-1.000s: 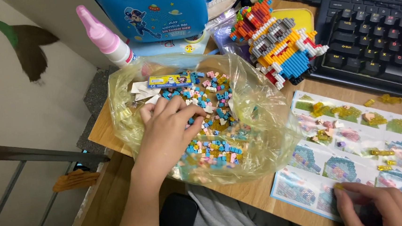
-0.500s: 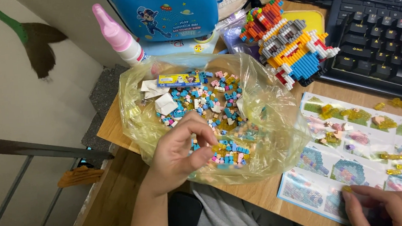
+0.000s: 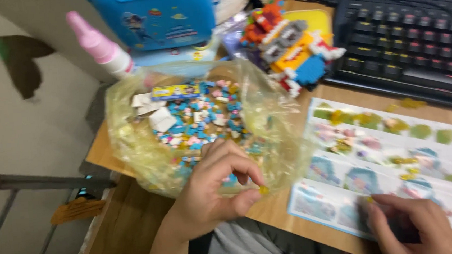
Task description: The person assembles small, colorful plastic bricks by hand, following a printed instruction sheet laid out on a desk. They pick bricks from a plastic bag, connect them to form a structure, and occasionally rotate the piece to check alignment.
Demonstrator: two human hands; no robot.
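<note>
At nine o'clock of the scene a pink-capped bottle leans against a blue case at eleven o'clock. Below them a clear plastic bag lies open on the wooden desk, holding a heap of small bricks, mostly blue, pink and white, with a few white paper scraps and a small flat printed packet among them.

At six o'clock the left hand rises from the lower edge with the forearm slanting up and to the right, over the bag's near rim. Its fingers are curled inward, thumb and forefinger pressed together on a tiny yellow brick, which sits at the fingertips just outside the bag's near edge, at five o'clock of the heap.

At twelve o'clock stands a built brick figure in orange, grey, yellow and blue. At one to two o'clock lies a black keyboard. Below it an instruction sheet is spread on the desk, with loose yellow pieces scattered on it.

At four o'clock the right hand rests flat-knuckled on the sheet's near edge, fingers bent and pressing down on the paper; whether they pinch anything I cannot tell.
</note>
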